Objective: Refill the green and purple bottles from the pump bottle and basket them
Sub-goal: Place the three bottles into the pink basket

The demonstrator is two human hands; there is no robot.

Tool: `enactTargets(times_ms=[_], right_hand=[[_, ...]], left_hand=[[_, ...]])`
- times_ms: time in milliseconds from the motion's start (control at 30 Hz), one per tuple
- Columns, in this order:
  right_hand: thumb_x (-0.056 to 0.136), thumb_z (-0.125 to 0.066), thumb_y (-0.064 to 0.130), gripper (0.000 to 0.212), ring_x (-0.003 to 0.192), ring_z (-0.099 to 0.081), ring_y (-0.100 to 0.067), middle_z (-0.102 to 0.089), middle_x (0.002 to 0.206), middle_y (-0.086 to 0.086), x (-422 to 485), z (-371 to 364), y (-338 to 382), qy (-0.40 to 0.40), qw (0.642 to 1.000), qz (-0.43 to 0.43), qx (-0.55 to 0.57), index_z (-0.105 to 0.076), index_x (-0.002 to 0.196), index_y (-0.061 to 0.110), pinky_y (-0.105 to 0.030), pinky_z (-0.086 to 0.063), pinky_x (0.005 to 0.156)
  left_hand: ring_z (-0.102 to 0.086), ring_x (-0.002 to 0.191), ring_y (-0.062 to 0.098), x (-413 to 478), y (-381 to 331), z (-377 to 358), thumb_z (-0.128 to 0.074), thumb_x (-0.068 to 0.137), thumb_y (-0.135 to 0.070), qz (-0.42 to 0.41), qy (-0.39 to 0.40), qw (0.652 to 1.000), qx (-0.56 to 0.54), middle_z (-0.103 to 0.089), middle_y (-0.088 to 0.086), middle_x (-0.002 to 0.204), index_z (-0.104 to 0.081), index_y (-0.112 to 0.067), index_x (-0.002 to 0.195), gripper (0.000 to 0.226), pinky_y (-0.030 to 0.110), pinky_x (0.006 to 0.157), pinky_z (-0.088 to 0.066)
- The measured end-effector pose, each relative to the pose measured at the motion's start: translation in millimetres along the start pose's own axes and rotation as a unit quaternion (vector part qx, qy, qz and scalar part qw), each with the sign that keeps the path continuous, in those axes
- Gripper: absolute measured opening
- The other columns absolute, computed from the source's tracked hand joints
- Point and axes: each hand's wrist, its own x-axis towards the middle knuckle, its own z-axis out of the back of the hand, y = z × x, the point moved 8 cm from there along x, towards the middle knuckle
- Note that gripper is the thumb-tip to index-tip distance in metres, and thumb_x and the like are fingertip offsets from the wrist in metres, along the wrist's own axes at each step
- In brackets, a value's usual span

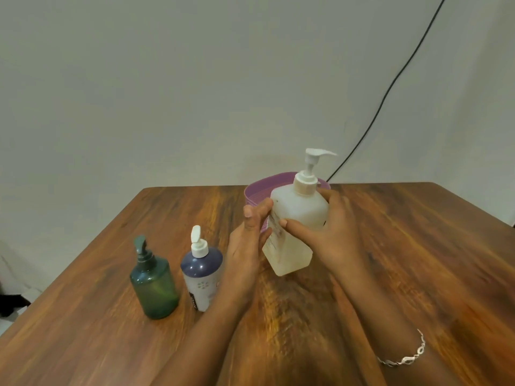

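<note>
White translucent plastic pump bottle is gripped between both hands: the left hand curls its fingers round one side, and the right hand wraps its thumb and fingers round the other. The bottle's long axis tilts, top leaning away and rightward, spout pointing right. Just behind the hands sits a round purple basket. Just left of the left wrist stands a purple bottle with its white cap flipped up, then a green pump bottle. Beneath is a glossy brown wooden table, and beyond it a pale grey wall with a black cable
</note>
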Motion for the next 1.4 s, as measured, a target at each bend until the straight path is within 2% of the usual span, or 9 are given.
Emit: enactTargets(times_ms=[133, 300, 467, 600, 733, 800, 1000, 1167, 1400], right_hand=[[0.055, -0.078, 0.053, 0.083, 0.107, -0.047, -0.014, -0.049, 0.117, 0.001, 39.7, 13.6, 3.6, -0.023, 0.999, 0.025, -0.018, -0.046, 0.123, 0.018, -0.034, -0.046, 0.086], [0.057, -0.077, 0.054, 0.088, 0.107, -0.044, -0.01, -0.046, 0.12, 0.001, 94.3, 12.3, 4.8, 0.003, 0.998, 0.031, -0.048, -0.042, 0.129, 0.017, -0.026, -0.042, 0.084], [0.067, -0.076, 0.043, 0.077, 0.107, -0.044, -0.01, -0.046, 0.124, 0.002, 139.4, -0.7, 5.2, 0.074, 0.996, 0.026, -0.032, -0.04, 0.13, 0.017, -0.027, -0.041, 0.085], [0.079, -0.071, 0.023, 0.06, 0.103, -0.047, -0.005, -0.05, 0.121, 0.01, 167.1, -14.4, 4.0, 0.164, 0.986, 0.002, -0.002, -0.04, 0.129, 0.018, -0.024, -0.042, 0.086], [0.077, -0.072, 0.01, 0.056, 0.098, -0.051, -0.008, -0.053, 0.121, 0.003, 191.4, -28.8, -3.7, 0.202, 0.979, -0.017, 0.02, -0.04, 0.123, 0.015, -0.026, -0.046, 0.085], [0.074, -0.075, 0.009, 0.058, 0.093, -0.052, -0.009, -0.054, 0.119, 0.001, 201.9, -33.3, -10.7, 0.2, 0.98, -0.017, 0.014, -0.041, 0.121, 0.013, -0.025, -0.047, 0.08], [0.058, -0.086, 0.026, 0.096, 0.11, -0.048, -0.021, -0.04, 0.126, -0.007, 214.0, -55.1, -44.6, 0.217, 0.974, -0.028, -0.053, -0.034, 0.136, 0.015, -0.035, -0.045, 0.09], [0.052, -0.087, 0.039, 0.09, 0.111, -0.043, -0.02, -0.043, 0.12, -0.007, 206.5, -71.4, -68.5, 0.192, 0.976, -0.036, -0.096, -0.042, 0.125, 0.01, -0.024, -0.035, 0.083], [0.054, -0.085, 0.045, 0.086, 0.103, -0.051, -0.025, -0.05, 0.113, -0.009, 189.5, -94.2, -87.6, 0.165, 0.976, -0.078, -0.118, -0.039, 0.116, 0.005, -0.034, -0.044, 0.079]], left_hand=[[-0.059, 0.11, 0.001, 39.1, -13.1, -17.5, -0.033, 0.078, -0.073, -0.025, -0.003, 1.0, -0.012, -0.066, -0.013, 0.115, -0.06, -0.032, 0.112, 0.059, 0.018, 0.087, -0.048], [-0.059, 0.103, -0.008, 89.6, -19.2, -26.6, -0.03, 0.078, -0.063, -0.029, -0.032, 0.999, -0.032, -0.061, -0.011, 0.119, -0.055, -0.02, 0.12, 0.064, 0.015, 0.086, -0.048], [-0.049, 0.125, 0.008, 133.3, -18.0, -21.6, -0.028, 0.077, -0.061, 0.013, -0.071, 0.997, -0.037, -0.054, 0.004, 0.134, -0.049, -0.007, 0.131, 0.079, 0.03, 0.106, -0.04], [-0.055, 0.12, 0.016, 161.0, -19.7, -16.6, -0.033, 0.086, -0.058, 0.036, -0.075, 0.996, -0.042, -0.061, 0.007, 0.125, -0.057, -0.013, 0.12, 0.062, 0.039, 0.105, -0.041], [-0.057, 0.114, 0.029, 186.4, -15.9, -5.8, -0.049, 0.094, -0.021, 0.071, -0.08, 0.994, -0.019, -0.061, 0.015, 0.12, -0.056, -0.005, 0.12, 0.031, 0.041, 0.097, -0.048], [-0.056, 0.115, 0.028, 197.4, -9.0, -3.2, -0.051, 0.092, -0.005, 0.09, -0.072, 0.993, 0.007, -0.059, 0.013, 0.121, -0.052, -0.004, 0.124, 0.032, 0.04, 0.096, -0.048], [-0.053, 0.117, 0.027, 223.3, 18.5, -4.6, -0.04, 0.094, 0.007, 0.165, -0.011, 0.986, 0.021, -0.059, 0.009, 0.118, -0.053, -0.006, 0.121, 0.033, 0.041, 0.102, -0.043], [-0.053, 0.115, 0.021, 235.1, 37.8, -0.7, -0.035, 0.095, 0.009, 0.215, 0.024, 0.97, 0.112, -0.059, 0.008, 0.119, -0.053, -0.004, 0.125, 0.038, 0.034, 0.099, -0.044], [-0.057, 0.109, 0.016, 241.8, 63.2, 9.1, -0.034, 0.089, 0.016, 0.262, 0.034, 0.947, 0.182, -0.061, 0.006, 0.121, -0.057, -0.005, 0.125, 0.047, 0.029, 0.094, -0.047]])
